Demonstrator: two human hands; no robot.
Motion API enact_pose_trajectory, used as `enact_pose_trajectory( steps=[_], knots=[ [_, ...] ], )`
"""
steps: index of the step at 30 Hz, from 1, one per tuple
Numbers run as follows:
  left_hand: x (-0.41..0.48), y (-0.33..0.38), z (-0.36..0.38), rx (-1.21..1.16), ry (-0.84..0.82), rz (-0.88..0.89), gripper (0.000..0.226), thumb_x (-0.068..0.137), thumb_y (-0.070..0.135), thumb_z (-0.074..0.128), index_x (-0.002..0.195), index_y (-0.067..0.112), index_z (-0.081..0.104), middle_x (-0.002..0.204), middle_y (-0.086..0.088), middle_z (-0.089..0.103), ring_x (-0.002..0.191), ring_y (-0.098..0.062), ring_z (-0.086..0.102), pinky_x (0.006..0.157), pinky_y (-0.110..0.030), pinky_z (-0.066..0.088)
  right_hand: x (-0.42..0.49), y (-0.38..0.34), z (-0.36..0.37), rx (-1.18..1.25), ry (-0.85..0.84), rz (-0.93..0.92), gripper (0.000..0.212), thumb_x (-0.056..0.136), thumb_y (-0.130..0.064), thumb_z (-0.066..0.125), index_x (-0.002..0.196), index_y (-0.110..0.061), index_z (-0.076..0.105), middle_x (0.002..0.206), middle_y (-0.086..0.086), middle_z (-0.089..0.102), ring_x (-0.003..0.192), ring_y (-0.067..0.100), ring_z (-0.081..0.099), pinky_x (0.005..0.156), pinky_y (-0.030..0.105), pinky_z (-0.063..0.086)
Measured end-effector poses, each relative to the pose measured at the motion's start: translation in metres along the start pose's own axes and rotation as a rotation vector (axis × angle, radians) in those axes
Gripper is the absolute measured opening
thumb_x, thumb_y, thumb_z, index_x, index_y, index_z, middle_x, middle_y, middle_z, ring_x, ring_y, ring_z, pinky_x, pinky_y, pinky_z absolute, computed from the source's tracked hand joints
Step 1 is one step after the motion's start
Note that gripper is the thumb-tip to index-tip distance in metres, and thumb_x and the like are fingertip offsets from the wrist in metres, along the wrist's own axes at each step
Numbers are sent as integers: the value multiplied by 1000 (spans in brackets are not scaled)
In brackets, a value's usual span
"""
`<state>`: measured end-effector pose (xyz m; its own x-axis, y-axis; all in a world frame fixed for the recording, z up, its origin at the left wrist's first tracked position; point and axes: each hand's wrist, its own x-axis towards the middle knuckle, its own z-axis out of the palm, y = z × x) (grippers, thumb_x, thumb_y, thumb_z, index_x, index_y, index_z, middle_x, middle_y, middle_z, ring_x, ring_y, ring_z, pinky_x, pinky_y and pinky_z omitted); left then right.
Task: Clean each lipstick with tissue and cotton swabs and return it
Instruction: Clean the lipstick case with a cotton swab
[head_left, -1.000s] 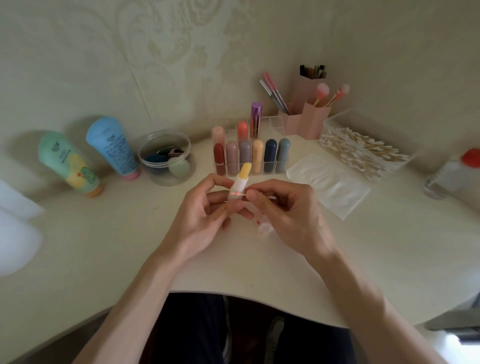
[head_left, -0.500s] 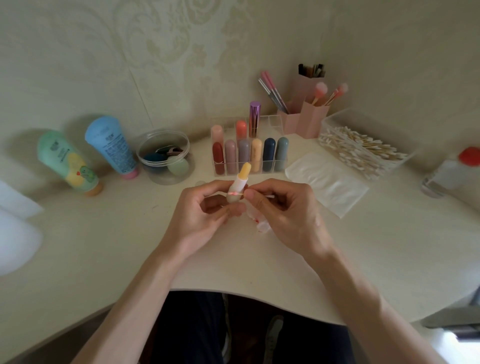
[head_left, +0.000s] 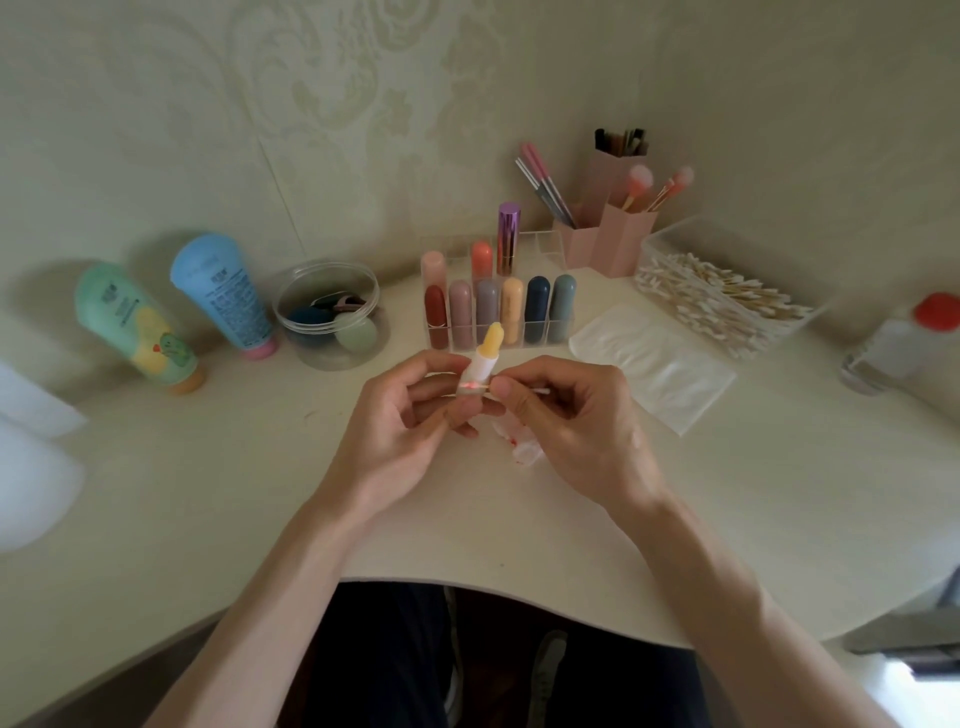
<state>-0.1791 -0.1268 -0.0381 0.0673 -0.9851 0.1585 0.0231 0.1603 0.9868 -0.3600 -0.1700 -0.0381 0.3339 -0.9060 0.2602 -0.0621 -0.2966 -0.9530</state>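
The left hand (head_left: 410, 415) pinches the lipstick (head_left: 488, 348) low on its white barrel, fingers curled round the base, so the yellow bullet stands up and tilts slightly away, clear of skin and open to view. The right hand (head_left: 566, 421) pinches a swab (head_left: 537, 389) between thumb and forefinger, close to the working end for control. The reddened tip lies against the collar where barrel meets base, and the clean end sticks out to the right. That seam is probably too narrow for tissue, which would explain the swab. Both hands hover just above the table (head_left: 779, 493), near the body, for steadiness. A crumpled, red-stained tissue (head_left: 524, 449) lies on the table right under the right hand, dropped within reach. Behind the hands is the clear rack (head_left: 545, 240) of capped lipsticks, close enough to return this one with a short reach. Its back right cells look free. A flat tissue sheet (head_left: 654, 358) and the swab box (head_left: 670, 244) sit to the right, on the tool hand's side.
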Motion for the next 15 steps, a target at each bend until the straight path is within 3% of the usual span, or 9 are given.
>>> enact_pose_trajectory(
  steps=[3,6,8,13,15],
  knots=[
    [-3,3,-1,58,-47,-1,25,95,16,70,118,8,68,101,-7,77,90,-25,75,64,-31,57,0,0,-2,-19,15,-15,8,96,-9,74,93,-12,81,78,-2,79,66,20,73,60,31,59],
    [-4,2,-1,113,-38,0,24,88,15,78,112,12,72,89,-4,74,73,-19,69,59,-32,53,0,0,0,-28,-13,-30,8,96,-9,75,93,-14,81,74,-7,77,61,15,68,57,23,53],
    [-2,-1,-1,119,-15,9,22,83,13,79,105,14,76,83,-2,75,68,-17,68,56,-29,53,-1,1,5,-27,-41,-35,6,95,-10,76,97,-9,82,76,-5,77,62,17,68,56,26,55],
    [-2,-2,0,32,-10,-23,32,78,11,80,110,8,76,91,-10,80,80,-27,78,54,-24,54,0,5,5,23,-34,-34,5,94,-2,75,95,-4,80,78,-16,77,67,2,71,64,12,51],
    [-1,-2,1,17,5,-37,37,77,11,81,112,6,71,93,-11,80,80,-29,78,53,-26,55,0,3,4,14,-33,-40,5,94,-4,76,95,-5,80,78,-10,78,68,4,72,64,14,53]
  ],
)
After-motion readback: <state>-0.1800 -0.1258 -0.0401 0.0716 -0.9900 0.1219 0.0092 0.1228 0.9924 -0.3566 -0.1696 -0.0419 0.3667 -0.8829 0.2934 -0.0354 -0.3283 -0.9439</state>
